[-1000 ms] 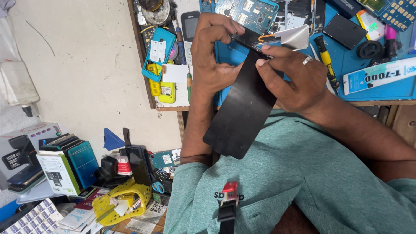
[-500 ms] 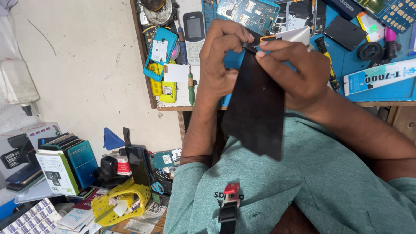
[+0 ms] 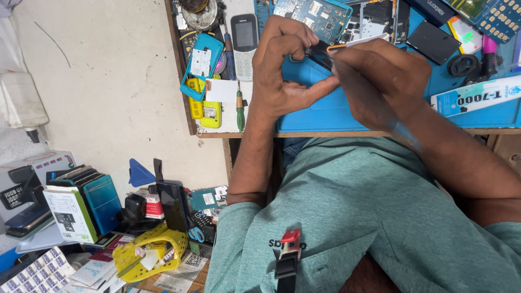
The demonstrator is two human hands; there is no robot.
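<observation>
My left hand (image 3: 282, 76) and my right hand (image 3: 380, 76) meet over a blue work mat (image 3: 315, 116) at the desk's front edge. Between their fingertips they pinch the dark top end of a thin black screen panel (image 3: 321, 54), which has a small orange flex strip at its tip. The rest of the panel shows only as a faint, see-through blur running down across my right hand and wrist. My left thumb and fingers curl around the panel's left side. My right fingers press on it from the right.
On the desk lie a grey keypad phone (image 3: 244, 40), a circuit board (image 3: 320, 16), a green-handled screwdriver (image 3: 239, 103), a yellow phone housing (image 3: 209, 108) and a white glue box (image 3: 477, 95). On the floor at the left stand phone boxes (image 3: 81, 206) and a yellow basket (image 3: 146, 255).
The black panel, held out flat and hanging down toward my chest before, has swung up and turned, so only its top end shows clearly. Both hands have shifted slightly up over the mat.
</observation>
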